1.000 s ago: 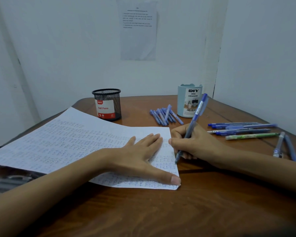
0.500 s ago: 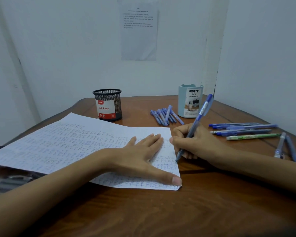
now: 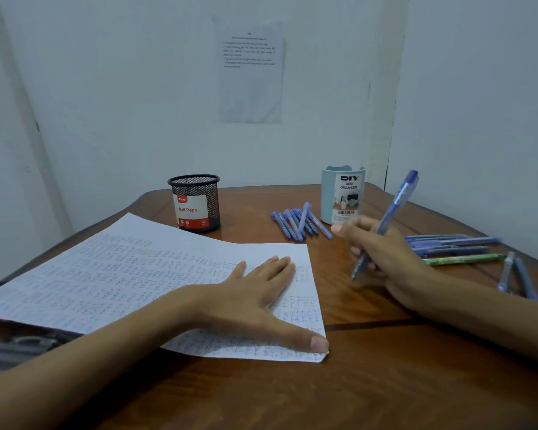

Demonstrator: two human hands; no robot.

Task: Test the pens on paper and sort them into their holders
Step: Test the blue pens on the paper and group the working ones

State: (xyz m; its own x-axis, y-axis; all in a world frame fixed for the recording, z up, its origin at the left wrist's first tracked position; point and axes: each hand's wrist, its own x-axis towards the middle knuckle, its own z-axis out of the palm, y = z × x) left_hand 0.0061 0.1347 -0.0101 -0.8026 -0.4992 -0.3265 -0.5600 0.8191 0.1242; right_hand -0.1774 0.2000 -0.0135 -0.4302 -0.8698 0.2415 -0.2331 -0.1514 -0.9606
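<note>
My left hand (image 3: 255,296) lies flat with straight fingers on the right end of a white sheet of paper (image 3: 121,274) covered in small pen marks. My right hand (image 3: 382,259) grips a blue pen (image 3: 395,206), lifted off the paper to its right, tip pointing down-left above the wooden table. A black mesh holder (image 3: 194,203) labelled "Ball Pens" stands behind the paper. A pale blue desk organizer (image 3: 343,193) stands at the back right. Several blue pens (image 3: 298,223) lie in a bunch beside the organizer.
More blue pens (image 3: 448,243) and a green pen (image 3: 463,259) lie in a row at the right, with two more pens (image 3: 516,274) near the table's right edge. White walls close in behind and on the right. Dark objects (image 3: 19,346) sit at the left edge.
My right hand has lifted the pen off the paper's right edge and moved it right and slightly away. My left hand has stayed flat on the paper.
</note>
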